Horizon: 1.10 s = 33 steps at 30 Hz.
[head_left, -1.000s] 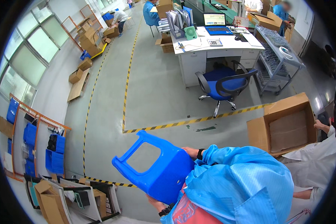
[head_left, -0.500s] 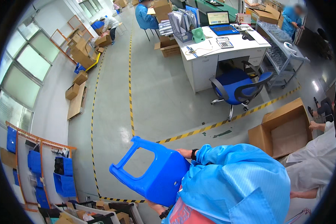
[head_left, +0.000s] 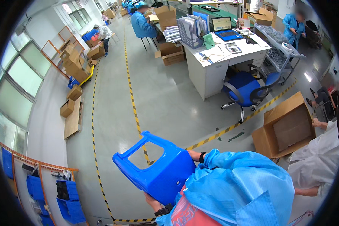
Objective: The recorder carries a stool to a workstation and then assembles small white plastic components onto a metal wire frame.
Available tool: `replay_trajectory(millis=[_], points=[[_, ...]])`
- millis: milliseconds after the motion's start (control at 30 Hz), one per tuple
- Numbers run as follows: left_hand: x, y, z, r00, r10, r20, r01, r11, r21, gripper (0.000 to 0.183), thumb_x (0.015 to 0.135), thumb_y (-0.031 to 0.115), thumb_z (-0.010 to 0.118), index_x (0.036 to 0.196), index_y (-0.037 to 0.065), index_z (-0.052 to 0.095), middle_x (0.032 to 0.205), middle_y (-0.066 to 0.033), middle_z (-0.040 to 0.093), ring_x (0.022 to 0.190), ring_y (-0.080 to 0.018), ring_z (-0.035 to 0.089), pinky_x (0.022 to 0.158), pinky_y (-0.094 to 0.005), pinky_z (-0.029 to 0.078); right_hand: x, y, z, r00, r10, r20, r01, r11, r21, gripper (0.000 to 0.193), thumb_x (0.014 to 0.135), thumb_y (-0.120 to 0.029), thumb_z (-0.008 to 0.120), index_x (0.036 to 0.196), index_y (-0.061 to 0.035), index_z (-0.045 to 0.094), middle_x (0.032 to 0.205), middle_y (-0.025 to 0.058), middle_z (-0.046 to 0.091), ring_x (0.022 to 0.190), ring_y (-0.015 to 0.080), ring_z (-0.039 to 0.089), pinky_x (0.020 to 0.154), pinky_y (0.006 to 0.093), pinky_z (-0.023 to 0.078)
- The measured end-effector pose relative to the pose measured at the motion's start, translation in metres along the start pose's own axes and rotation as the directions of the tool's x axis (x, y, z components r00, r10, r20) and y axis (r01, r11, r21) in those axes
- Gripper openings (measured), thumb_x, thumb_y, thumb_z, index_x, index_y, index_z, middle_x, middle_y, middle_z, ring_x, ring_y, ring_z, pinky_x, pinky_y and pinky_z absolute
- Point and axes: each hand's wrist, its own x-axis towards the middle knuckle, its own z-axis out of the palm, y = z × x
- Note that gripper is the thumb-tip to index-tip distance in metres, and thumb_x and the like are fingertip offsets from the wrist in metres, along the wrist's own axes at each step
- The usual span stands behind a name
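A blue plastic stool [head_left: 165, 171] is held in front of my body, tilted, with its legs and the cut-out side toward the far left. My left hand [head_left: 153, 202], a black watch at its wrist, grips the lower edge; the fingers are partly hidden beneath the stool. On the far side my right hand [head_left: 194, 155], with a black wristband, holds the stool's other edge; most of its fingers are hidden behind the plastic. My blue sleeve and smock [head_left: 241, 177] cover much of the right arm. Through the stool's opening the floor and striped tape show.
At right, a person in white [head_left: 316, 158] holds an open cardboard box [head_left: 263, 141]. A blue office chair [head_left: 248, 88] stands by a white desk [head_left: 211, 77]. Yellow-black tape [head_left: 132, 94] marks the floor. Blue bins [head_left: 69, 209] are at lower left; cartons [head_left: 75, 92] line the left wall.
The floor tape junction has shifted down and right in view, now behind the stool's opening. The stool has risen slightly and moved right. Both hands keep their grip, the left one showing more.
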Motion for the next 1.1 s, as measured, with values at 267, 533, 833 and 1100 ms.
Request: replay_trajectory(millis=[267, 533, 833, 1100], points=[[0.088, 0.05, -0.029, 1.0, 0.019, -0.023, -0.017, 0.995, 0.1, 0.062, 0.1, 0.049, 0.028, 0.101, -0.005, 0.058, 0.094, -0.0179, 0.065, 0.082, -0.0234, 0.063, 0.069, -0.0363, 0.053, 0.07, -0.028, 0.062, 0.963, 0.262, -0.07, -0.256, 0.963, 0.086, 0.048, 0.099, -0.036, 0.043, 0.139, -0.0099, 0.042, 0.134, 0.0095, 0.051, 0.12, 0.0199, 0.049, 0.103, 0.0363, 0.037], [0.209, 0.044, -0.05, 0.997, -0.075, -0.002, 0.075, 0.994, -0.074, 0.061, 0.092, 0.058, 0.043, 0.11, 0.002, 0.06, 0.101, -0.0118, 0.066, 0.086, -0.0207, 0.062, 0.072, -0.0362, 0.052, 0.182, -0.033, 0.099, 0.976, 0.19, -0.109, -0.186, 0.982, 0.044, 0.043, 0.099, -0.035, 0.041, 0.127, -0.0052, 0.054, 0.122, 0.01, 0.06, 0.107, 0.0197, 0.057, 0.093, 0.0372, 0.046], [0.362, 0.126, -0.047, 0.995, 0.049, -0.091, -0.046, 0.998, 0.034, 0.059, 0.099, 0.049, 0.032, 0.104, -0.004, 0.058, 0.097, -0.016, 0.064, 0.081, -0.0225, 0.063, 0.069, -0.0368, 0.053, 0.394, -0.069, 0.123, 0.995, 0.081, 0.055, -0.076, 0.993, -0.088, 0.043, 0.099, -0.034, 0.041, 0.129, -0.0044, 0.053, 0.125, 0.0101, 0.057, 0.113, 0.0191, 0.053, 0.098, 0.0349, 0.041], [0.497, 0.149, -0.053, 0.995, -0.047, -0.085, 0.032, 0.985, -0.168, 0.06, 0.097, 0.051, 0.035, 0.107, -0.002, 0.06, 0.099, -0.0135, 0.066, 0.084, -0.0207, 0.063, 0.073, -0.0341, 0.051, 0.509, -0.079, 0.153, 0.998, 0.028, 0.051, -0.026, 0.999, -0.04, 0.044, 0.1, -0.028, 0.042, 0.137, -0.0057, 0.045, 0.136, 0.0096, 0.049, 0.123, 0.0205, 0.046, 0.106, 0.0353, 0.033]])
